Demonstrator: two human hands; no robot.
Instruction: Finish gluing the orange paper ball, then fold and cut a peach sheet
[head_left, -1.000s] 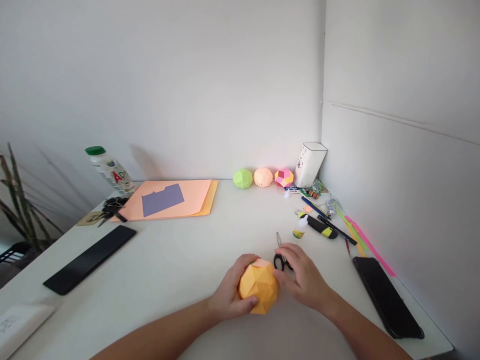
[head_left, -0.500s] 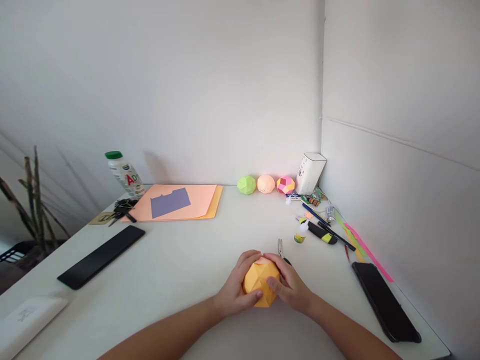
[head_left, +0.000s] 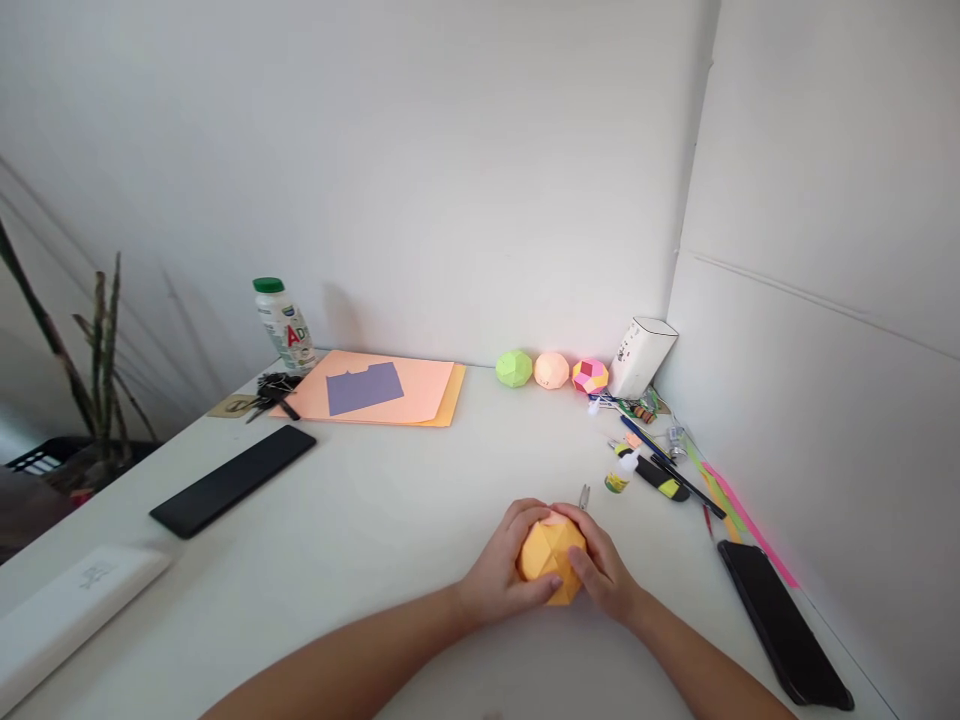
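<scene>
Between my two hands is a faceted orange paper ball [head_left: 551, 556], with a patch of pale pink showing at its top. My left hand [head_left: 504, 570] wraps its left side, thumb across the lower front. My right hand [head_left: 606, 570] closes round its right side, thumb pressed on the front facets. The fingertips of both hands meet near the top, and the ball's back and underside are hidden. Just beyond my right hand, the metal tip of a pair of scissors [head_left: 584, 496] pokes out.
Green [head_left: 514, 368], peach [head_left: 551, 370] and multicoloured [head_left: 590, 376] paper balls line the wall. A glue bottle [head_left: 620, 474], a box cutter [head_left: 660, 478] and a phone [head_left: 784, 625] lie right. Left are paper sheets [head_left: 427, 390], a bottle [head_left: 287, 325], keys [head_left: 277, 390] and a black slab [head_left: 234, 480].
The view has turned and tilted, so the desk things appear shifted rightward. Both hands keep their hold on the orange paper ball, and the scissors are more hidden behind my right hand.
</scene>
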